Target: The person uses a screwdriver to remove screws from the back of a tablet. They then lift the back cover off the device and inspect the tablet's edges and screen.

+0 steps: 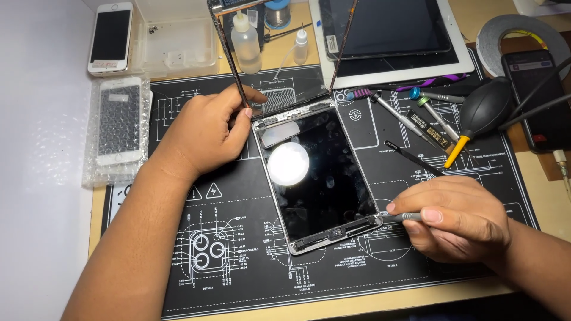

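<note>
Head view, left to right: two white phones point(110, 38) lie at the mat's left edge, one of them in bubble wrap. Left hand point(205, 132) pinches the edge of the raised front glass panel point(285, 89), tilted up off the opened tablet point(318, 178) at mat centre. Glass is already lifted free; the dark display remains seated in the frame. Right hand point(461, 217) is closed around a slim metal tool point(404, 217), tip at the tablet's lower right corner. Screwdrivers point(395, 113) and a black dust blower point(485, 107) lie beyond.
</note>
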